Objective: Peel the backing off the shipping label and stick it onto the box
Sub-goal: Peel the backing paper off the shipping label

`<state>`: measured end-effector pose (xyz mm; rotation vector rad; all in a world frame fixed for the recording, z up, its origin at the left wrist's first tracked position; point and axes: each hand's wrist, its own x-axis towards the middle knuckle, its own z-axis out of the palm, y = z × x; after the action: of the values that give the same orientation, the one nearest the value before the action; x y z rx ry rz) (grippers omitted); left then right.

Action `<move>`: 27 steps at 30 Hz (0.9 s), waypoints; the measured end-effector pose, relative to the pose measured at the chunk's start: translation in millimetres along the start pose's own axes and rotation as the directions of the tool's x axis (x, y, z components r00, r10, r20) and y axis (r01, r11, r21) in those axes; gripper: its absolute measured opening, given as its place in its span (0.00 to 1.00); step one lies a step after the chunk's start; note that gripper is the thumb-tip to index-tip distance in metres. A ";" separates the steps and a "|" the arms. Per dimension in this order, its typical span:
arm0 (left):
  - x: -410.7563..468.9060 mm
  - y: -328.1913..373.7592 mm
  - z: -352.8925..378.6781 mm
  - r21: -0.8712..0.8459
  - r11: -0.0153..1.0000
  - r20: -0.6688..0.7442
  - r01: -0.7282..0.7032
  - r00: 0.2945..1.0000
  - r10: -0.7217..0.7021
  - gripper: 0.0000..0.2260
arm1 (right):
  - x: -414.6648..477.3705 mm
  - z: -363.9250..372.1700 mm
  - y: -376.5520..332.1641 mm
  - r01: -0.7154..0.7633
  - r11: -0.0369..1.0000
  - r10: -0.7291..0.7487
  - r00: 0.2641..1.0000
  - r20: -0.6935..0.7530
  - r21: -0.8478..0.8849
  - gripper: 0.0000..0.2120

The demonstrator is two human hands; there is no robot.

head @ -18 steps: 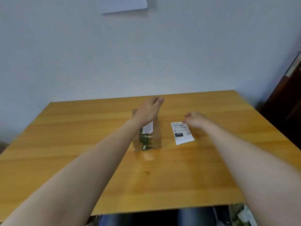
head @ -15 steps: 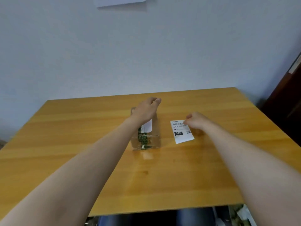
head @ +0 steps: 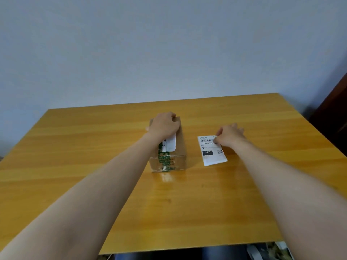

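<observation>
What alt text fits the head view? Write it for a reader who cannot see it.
A left hand rests on a small cardboard box on a wooden table, while the right hand touches the top corner of a shipping label lying flat beside the box. A plain wall stands behind.

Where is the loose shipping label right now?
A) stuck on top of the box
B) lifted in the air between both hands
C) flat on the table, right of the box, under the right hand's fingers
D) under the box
C: the shipping label lies flat on the table beside the box, with the right hand touching its far corner.
</observation>
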<state>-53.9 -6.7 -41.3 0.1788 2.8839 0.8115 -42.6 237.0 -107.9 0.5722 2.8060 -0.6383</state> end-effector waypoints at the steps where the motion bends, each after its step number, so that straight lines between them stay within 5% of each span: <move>1: 0.8 0.1 0.0 -0.004 1.000 0.001 0.005 1.000 -0.005 0.23 | -0.5 -0.2 0.1 -0.003 1.000 0.003 1.000 -0.005 0.013 0.07; 6: -6.6 1.1 -0.8 -0.023 0.999 0.024 0.035 0.999 -0.034 0.24 | -5.0 -1.7 1.2 -0.012 0.993 0.018 0.999 -0.047 0.114 0.02; 10: -9.0 -2.9 2.6 -0.079 0.996 0.042 0.045 0.998 -0.042 0.29 | -10.6 -10.2 0.4 -0.011 0.922 0.067 0.989 -0.133 0.388 0.04; 15: -25.8 10.4 -2.4 -0.110 0.994 0.128 -0.007 0.992 0.021 0.21 | -25.1 -35.3 -12.7 0.104 0.808 0.113 0.939 -0.325 0.581 0.05; 22: -43.7 14.8 -13.2 -0.204 0.978 0.237 -0.041 0.967 0.089 0.18 | -43.7 -61.7 -41.0 0.367 0.724 0.023 0.833 -0.553 0.583 0.02; 27: -56.2 12.5 -43.2 -0.334 0.942 0.099 0.015 0.995 0.019 0.12 | -61.0 -71.4 -63.7 0.545 0.673 -0.160 0.767 -0.621 0.500 0.02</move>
<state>-4.9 -26.6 7.6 0.1774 2.6023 1.2372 -21.9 196.6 -3.9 0.2811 3.1819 -1.8961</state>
